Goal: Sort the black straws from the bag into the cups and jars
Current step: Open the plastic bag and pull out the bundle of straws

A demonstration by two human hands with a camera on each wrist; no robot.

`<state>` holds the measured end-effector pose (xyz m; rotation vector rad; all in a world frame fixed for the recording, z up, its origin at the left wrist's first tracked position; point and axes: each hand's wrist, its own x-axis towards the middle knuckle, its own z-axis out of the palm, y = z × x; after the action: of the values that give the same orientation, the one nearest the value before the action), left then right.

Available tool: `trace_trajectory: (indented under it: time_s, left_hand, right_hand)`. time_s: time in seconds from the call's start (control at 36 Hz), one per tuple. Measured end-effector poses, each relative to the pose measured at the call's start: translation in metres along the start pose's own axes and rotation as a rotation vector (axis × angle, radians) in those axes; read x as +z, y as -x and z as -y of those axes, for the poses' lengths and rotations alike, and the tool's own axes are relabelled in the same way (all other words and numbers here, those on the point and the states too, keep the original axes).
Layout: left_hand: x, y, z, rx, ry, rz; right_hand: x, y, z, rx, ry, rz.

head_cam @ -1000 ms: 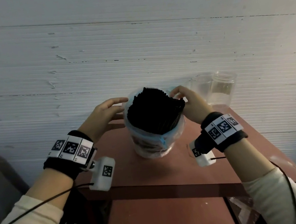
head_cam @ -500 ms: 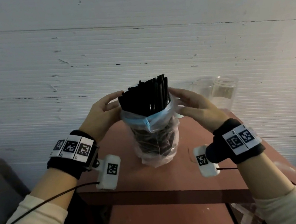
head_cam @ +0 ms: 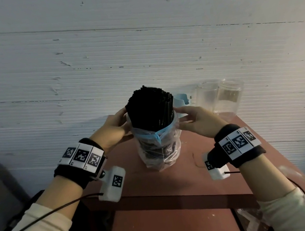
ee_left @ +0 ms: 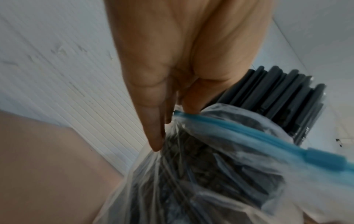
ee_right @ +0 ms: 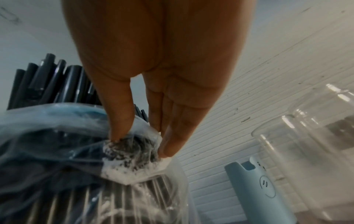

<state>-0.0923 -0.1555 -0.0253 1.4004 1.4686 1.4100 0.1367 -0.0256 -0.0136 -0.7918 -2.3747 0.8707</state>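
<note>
The bag (head_cam: pixel 159 149) of black straws (head_cam: pixel 150 107) stands upright mid-surface (head_cam: pixel 143 178), flanked closely by both hands, the left hand (head_cam: pixel 110 129) and the right hand (head_cam: pixel 198 120) touching its plastic at the rim. Behind it to the right, a blue cup (head_cam: pixel 182 101) and two clear jars (head_cam: pixel 218 95) crowd the back corner against the white wall (head_cam: pixel 79 57), touching or nearly so. The near strip of the surface in front of the bag lies bare, as does the left rear part.
</note>
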Motion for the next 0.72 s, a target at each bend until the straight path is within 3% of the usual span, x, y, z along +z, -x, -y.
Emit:
trace_trajectory:
  time_s: [0.08,0.25,0.47,0.58,0.72]
  left_hand:
    - [0.001,-0.001,-0.001,-0.025,-0.022,-0.001]
    - [0.005,-0.006,0.002,-0.075,0.048,-0.028]
    - [0.011,-0.010,0.000,-0.089,0.063,-0.075]
    - [0.014,-0.009,-0.002,-0.078,0.085,-0.070]
    - [0.010,-0.014,-0.001,-0.064,0.081,-0.074]
  right_hand:
    - [-0.004,-0.001,0.001,-0.014,0.097,0.001]
    - [-0.006,0.001,-0.001,-0.063,0.036,0.041]
    - [0.002,0.001,-0.007,0.030,0.089,0.069]
    - [-0.009,0.000,-0.012,-0.013,0.066,0.101]
    - [-0.032,-0.017,-0.007,-0.044,-0.025,-0.089]
